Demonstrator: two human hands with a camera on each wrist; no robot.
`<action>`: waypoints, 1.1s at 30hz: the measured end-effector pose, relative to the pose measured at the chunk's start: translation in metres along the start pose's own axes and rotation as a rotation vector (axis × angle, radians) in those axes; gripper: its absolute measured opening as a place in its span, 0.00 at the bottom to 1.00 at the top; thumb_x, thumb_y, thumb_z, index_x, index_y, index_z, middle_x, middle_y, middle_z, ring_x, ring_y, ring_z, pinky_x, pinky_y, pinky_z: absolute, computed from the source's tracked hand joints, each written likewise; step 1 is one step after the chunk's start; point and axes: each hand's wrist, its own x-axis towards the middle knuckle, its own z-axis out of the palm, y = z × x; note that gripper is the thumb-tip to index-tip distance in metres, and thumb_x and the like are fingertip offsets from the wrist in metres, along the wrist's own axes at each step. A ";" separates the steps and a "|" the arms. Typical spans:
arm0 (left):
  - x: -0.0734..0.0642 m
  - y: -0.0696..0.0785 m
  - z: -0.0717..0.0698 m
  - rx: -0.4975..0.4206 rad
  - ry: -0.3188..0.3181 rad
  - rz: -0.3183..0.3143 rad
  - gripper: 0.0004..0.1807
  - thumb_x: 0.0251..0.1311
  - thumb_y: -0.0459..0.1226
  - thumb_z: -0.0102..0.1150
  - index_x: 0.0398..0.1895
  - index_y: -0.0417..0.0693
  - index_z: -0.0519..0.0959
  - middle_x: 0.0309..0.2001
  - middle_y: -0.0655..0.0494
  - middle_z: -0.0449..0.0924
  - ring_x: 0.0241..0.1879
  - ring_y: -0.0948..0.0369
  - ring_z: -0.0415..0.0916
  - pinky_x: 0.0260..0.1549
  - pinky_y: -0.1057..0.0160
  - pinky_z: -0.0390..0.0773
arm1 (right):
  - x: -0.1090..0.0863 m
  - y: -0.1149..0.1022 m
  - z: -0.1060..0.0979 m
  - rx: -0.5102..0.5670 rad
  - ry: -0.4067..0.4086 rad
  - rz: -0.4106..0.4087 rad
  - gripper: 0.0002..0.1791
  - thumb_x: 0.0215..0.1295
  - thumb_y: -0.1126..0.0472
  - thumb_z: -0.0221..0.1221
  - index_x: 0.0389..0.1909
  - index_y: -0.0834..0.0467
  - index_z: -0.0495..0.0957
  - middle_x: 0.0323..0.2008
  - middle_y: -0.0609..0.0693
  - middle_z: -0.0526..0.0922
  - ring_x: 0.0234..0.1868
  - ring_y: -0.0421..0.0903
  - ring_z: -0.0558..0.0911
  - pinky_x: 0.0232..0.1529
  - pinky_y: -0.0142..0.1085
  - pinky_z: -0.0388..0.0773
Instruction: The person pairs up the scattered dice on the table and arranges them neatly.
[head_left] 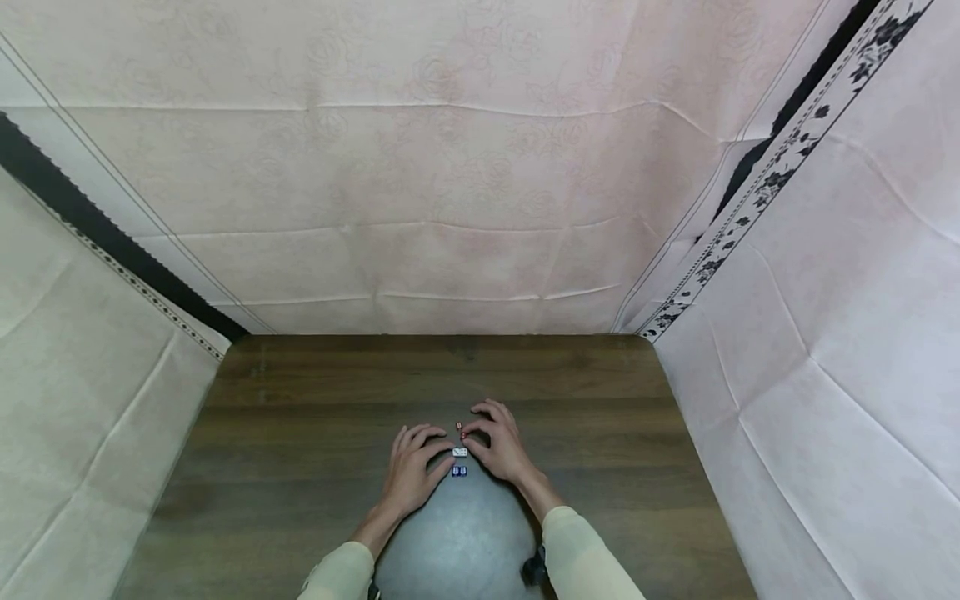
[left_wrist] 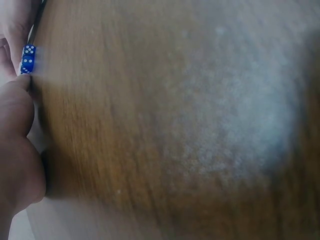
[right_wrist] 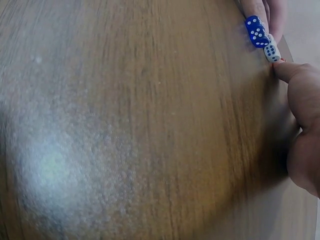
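Small dice stand in short rows on the wooden table between my two hands. In the head view a pair of blue dice (head_left: 459, 471) is nearest me, with white dice (head_left: 460, 452) beyond them. Farther out is a red die (head_left: 459, 426). My right hand (head_left: 501, 443) pinches another red die (head_left: 462, 436) between thumb and index finger, just beyond the white dice. My left hand (head_left: 411, 472) lies at the left of the rows, fingers loosely bent, its thumb and index fingertips right beside the white dice. In the right wrist view the thumb mostly hides the red dice behind white dice (right_wrist: 272, 52).
The brown wooden table (head_left: 300, 467) extends around both hands, with a bright reflection on its near part. Pale patterned cloth (head_left: 480, 183) hangs behind the far edge, and more cloth (head_left: 862, 375) covers the sides.
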 end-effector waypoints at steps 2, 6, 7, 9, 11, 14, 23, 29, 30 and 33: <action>0.000 0.000 -0.001 -0.014 -0.021 -0.014 0.12 0.69 0.45 0.80 0.53 0.59 0.94 0.63 0.51 0.88 0.73 0.41 0.77 0.80 0.20 0.59 | 0.000 0.000 0.001 -0.001 0.000 0.004 0.07 0.77 0.58 0.73 0.51 0.53 0.94 0.74 0.60 0.81 0.87 0.68 0.65 0.85 0.72 0.59; 0.000 0.002 -0.003 -0.032 -0.050 -0.037 0.12 0.71 0.46 0.78 0.55 0.59 0.94 0.65 0.51 0.88 0.74 0.40 0.77 0.82 0.21 0.57 | -0.001 0.001 0.001 0.002 -0.002 0.007 0.07 0.77 0.59 0.73 0.51 0.53 0.94 0.74 0.60 0.80 0.87 0.68 0.65 0.85 0.72 0.59; 0.000 0.002 -0.003 -0.037 -0.051 -0.037 0.13 0.71 0.46 0.78 0.55 0.59 0.94 0.65 0.51 0.88 0.74 0.40 0.76 0.82 0.21 0.57 | -0.001 0.001 0.001 0.003 -0.001 0.004 0.07 0.77 0.59 0.73 0.51 0.53 0.94 0.74 0.61 0.80 0.87 0.68 0.65 0.85 0.73 0.59; 0.000 0.003 -0.004 -0.043 -0.047 -0.033 0.13 0.71 0.45 0.79 0.55 0.57 0.93 0.64 0.50 0.88 0.74 0.40 0.77 0.81 0.21 0.57 | -0.001 0.001 0.000 0.002 -0.003 -0.001 0.07 0.77 0.59 0.73 0.51 0.53 0.93 0.74 0.61 0.81 0.86 0.68 0.66 0.85 0.73 0.59; 0.000 0.003 -0.005 -0.064 -0.043 -0.029 0.15 0.70 0.44 0.79 0.56 0.54 0.93 0.64 0.49 0.89 0.74 0.39 0.77 0.81 0.20 0.57 | -0.002 0.001 0.000 0.002 0.003 -0.010 0.07 0.76 0.59 0.74 0.50 0.53 0.93 0.74 0.61 0.81 0.86 0.68 0.66 0.84 0.73 0.60; 0.001 0.004 -0.007 -0.105 -0.024 -0.019 0.16 0.69 0.41 0.80 0.57 0.48 0.92 0.63 0.47 0.89 0.73 0.37 0.77 0.79 0.19 0.57 | -0.001 0.001 0.000 0.003 0.010 -0.020 0.06 0.76 0.59 0.74 0.50 0.53 0.93 0.73 0.61 0.81 0.85 0.69 0.67 0.84 0.73 0.61; 0.011 0.000 -0.009 -0.206 0.109 -0.053 0.10 0.69 0.30 0.77 0.52 0.40 0.92 0.53 0.45 0.92 0.61 0.41 0.86 0.73 0.23 0.69 | -0.001 0.001 0.001 -0.020 0.042 -0.039 0.06 0.74 0.59 0.75 0.48 0.52 0.94 0.71 0.59 0.83 0.84 0.68 0.70 0.82 0.72 0.65; 0.027 -0.004 -0.007 -0.160 0.095 -0.055 0.11 0.68 0.32 0.79 0.52 0.43 0.92 0.53 0.47 0.93 0.60 0.42 0.85 0.66 0.31 0.77 | -0.001 -0.001 -0.001 0.003 0.022 -0.014 0.06 0.75 0.58 0.75 0.49 0.52 0.94 0.73 0.59 0.82 0.86 0.68 0.67 0.84 0.72 0.62; 0.029 -0.004 -0.007 -0.155 0.078 -0.060 0.12 0.68 0.33 0.79 0.53 0.43 0.92 0.54 0.47 0.92 0.61 0.42 0.85 0.67 0.30 0.76 | -0.001 -0.001 0.000 0.000 0.024 -0.013 0.06 0.75 0.58 0.75 0.49 0.52 0.94 0.72 0.59 0.82 0.86 0.68 0.67 0.84 0.72 0.63; 0.038 -0.004 -0.008 -0.135 0.017 -0.076 0.13 0.70 0.35 0.79 0.55 0.44 0.92 0.56 0.45 0.92 0.64 0.40 0.84 0.70 0.29 0.74 | -0.002 -0.001 -0.001 -0.009 0.022 -0.009 0.06 0.76 0.58 0.74 0.49 0.52 0.94 0.72 0.59 0.82 0.86 0.67 0.67 0.84 0.72 0.63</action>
